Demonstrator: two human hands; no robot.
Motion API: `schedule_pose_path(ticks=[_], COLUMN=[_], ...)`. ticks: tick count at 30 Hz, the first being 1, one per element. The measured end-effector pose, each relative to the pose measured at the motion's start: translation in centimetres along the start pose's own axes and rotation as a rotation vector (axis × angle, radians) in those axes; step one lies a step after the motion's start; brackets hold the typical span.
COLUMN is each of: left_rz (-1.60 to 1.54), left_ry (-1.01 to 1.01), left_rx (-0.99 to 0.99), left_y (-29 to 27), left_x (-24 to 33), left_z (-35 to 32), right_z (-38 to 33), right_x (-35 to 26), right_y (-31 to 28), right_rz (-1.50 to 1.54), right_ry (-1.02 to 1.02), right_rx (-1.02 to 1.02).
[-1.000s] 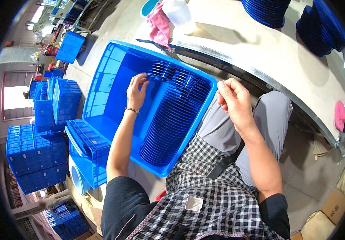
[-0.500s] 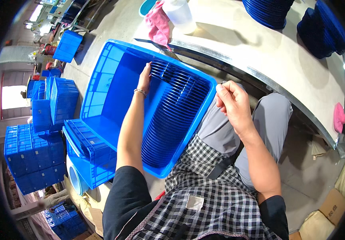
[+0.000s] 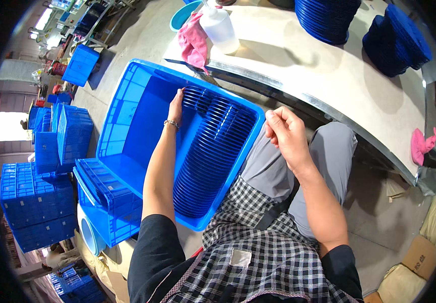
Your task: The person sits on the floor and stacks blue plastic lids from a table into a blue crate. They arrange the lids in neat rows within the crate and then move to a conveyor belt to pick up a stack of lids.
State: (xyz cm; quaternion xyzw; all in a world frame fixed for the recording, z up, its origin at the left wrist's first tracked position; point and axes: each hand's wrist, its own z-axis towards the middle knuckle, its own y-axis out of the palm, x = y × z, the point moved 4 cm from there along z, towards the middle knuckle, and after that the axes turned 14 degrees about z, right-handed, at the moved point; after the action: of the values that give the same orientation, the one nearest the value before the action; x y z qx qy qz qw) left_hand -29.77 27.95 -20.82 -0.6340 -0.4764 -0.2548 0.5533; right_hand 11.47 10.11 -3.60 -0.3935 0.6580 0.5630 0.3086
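Observation:
A blue plastic bin (image 3: 147, 76) sits tilted in front of me by my knees. Thin, round, dark-blue plate-like pieces (image 3: 213, 146) stand on edge in a long row along its right side. My left hand (image 3: 175, 107) reaches inside, fingers stretched out beside the far end of the row; some fingers are hidden. Just off the bin's right rim, my right hand (image 3: 287, 134) is closed, thumb pressed to the curled fingers. Whatever it may hold cannot be made out.
A pale curved table (image 3: 329, 76) carries a translucent bottle (image 3: 220, 31), a pink cloth (image 3: 192, 43) and two dark-blue stacks (image 3: 329, 20). A pink glove-like item (image 3: 422, 146) hangs at its right edge. More blue crates (image 3: 38, 202) are piled at left, cardboard (image 3: 420, 260) at lower right.
The view has shifted slightly, so the table and its stacks show lower and further left. Both hands keep nearly the same pose relative to the bin.

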Motion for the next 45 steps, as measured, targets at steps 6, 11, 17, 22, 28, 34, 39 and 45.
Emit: schedule_pose_path(ticks=[6, 11, 17, 22, 28, 34, 39, 45], left_rz=[0.253, 0.181, -0.251, -0.418, -0.259, -0.271, -0.554, -0.912], left_ry=[0.327, 1.07, 0.843, 0.399, 0.193, 0.115, 0.276, 0.482], left_rx=[0.528, 0.174, -0.595, -0.587, -0.74, -0.824, -0.729, -0.76], left_y=[2.0, 13.1, 32.9, 44.5, 48.6, 50.4, 44.0, 29.2], left_x=[6.4, 21.9, 36.6, 49.8, 59.3, 60.3, 59.2, 49.7], left_z=[-7.4, -19.1, -18.5, -10.5, -8.7, -9.4, -17.4, -21.8], right_z=[-2.3, -2.7, 2.5, 8.9, 12.2, 11.6, 8.4, 0.0], right_x=[-7.2, -16.4, -27.1, -33.1, -36.9, -38.2, -36.7, -28.6], right_y=[-5.6, -17.9, -31.4, -35.8, -34.0, -31.3, -27.5, -14.1], right_rz=[0.25, 0.02, -0.128, 0.202, 0.216, 0.136, 0.171, -0.138], right_ry=[-0.319, -0.879, -0.915, -0.567, -0.284, -0.371, -0.628, -0.924], right_rx=[0.297, 0.64, 0.83, 0.783, 0.67, 0.622, 0.594, 0.404])
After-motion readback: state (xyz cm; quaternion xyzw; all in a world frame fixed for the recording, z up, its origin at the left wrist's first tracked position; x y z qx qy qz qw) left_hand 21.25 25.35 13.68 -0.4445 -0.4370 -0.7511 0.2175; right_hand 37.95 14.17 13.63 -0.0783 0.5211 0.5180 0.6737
